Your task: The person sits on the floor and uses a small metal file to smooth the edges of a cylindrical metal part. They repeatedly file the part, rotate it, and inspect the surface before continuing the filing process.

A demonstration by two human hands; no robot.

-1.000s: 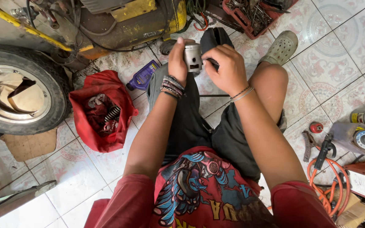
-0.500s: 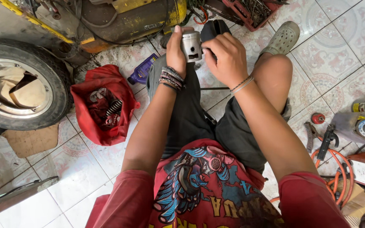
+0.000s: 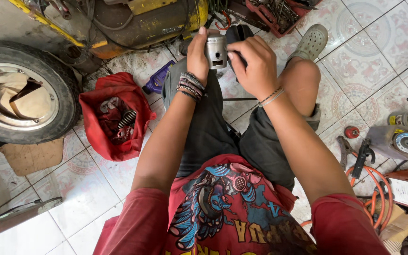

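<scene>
While both hands grip a piston (image 3: 216, 51), springs fill the red bag (image 3: 114, 115).

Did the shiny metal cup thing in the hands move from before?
Cannot tell. The metal piston sits between the left hand and right hand, by the same black shoe as before; the camera shifted.

Both arms stretched forward — left hand (image 3: 197, 54) and right hand (image 3: 253, 63) curled close together.
</scene>
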